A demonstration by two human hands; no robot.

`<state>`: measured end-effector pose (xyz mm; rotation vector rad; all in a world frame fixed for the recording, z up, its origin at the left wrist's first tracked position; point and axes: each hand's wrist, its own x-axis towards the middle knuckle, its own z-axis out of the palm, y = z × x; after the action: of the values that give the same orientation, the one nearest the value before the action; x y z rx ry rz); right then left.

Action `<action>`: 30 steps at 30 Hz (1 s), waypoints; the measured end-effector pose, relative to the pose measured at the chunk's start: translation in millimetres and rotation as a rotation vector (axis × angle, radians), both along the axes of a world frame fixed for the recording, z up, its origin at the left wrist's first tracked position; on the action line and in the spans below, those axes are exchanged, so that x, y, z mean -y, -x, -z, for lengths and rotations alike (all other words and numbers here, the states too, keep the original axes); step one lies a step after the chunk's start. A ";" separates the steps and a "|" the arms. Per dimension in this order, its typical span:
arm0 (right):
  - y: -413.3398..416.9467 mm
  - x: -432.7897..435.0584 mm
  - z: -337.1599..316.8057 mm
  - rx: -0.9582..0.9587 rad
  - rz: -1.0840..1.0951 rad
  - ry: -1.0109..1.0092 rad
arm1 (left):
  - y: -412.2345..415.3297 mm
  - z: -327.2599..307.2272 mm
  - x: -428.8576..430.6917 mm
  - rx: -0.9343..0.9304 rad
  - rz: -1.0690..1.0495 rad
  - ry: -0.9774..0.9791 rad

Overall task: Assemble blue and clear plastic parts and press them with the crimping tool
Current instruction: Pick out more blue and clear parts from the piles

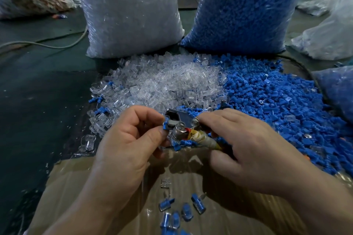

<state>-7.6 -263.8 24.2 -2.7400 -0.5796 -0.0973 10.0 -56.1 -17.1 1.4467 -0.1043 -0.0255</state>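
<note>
My left hand (pixel 129 139) pinches a small blue-and-clear part (pixel 165 125) between thumb and fingers and holds it at the jaw of the metal crimping tool (pixel 181 122). My right hand (pixel 246 149) grips the tool's tape-wrapped handle (pixel 204 140), fingers curled over it. Behind the hands lie a heap of clear plastic parts (pixel 162 84) and a heap of blue plastic parts (pixel 277 101). Several finished blue-and-clear pieces (pixel 181 210) lie on the cardboard (pixel 76 187) below my hands.
A big bag of clear parts (pixel 128 11) and a big bag of blue parts (pixel 246 7) stand upright behind the heaps. More bags lie at the far left and right. A cable (pixel 47 44) runs over the dark table at left.
</note>
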 end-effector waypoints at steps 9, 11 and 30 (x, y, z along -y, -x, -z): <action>0.8 -3.3 2.0 0.060 -0.009 0.054 | 1.1 3.0 -1.6 0.063 0.012 -0.066; -1.1 -4.6 1.7 0.060 -0.012 0.065 | 1.8 2.7 -1.8 0.109 0.003 -0.121; -25.7 0.6 15.5 0.013 0.176 0.271 | 3.6 -3.4 2.2 -0.088 0.031 -0.381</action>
<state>18.1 -264.4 8.7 -3.0529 -0.3771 -0.0836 6.4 -58.3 -13.7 1.8218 -0.0512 -0.1406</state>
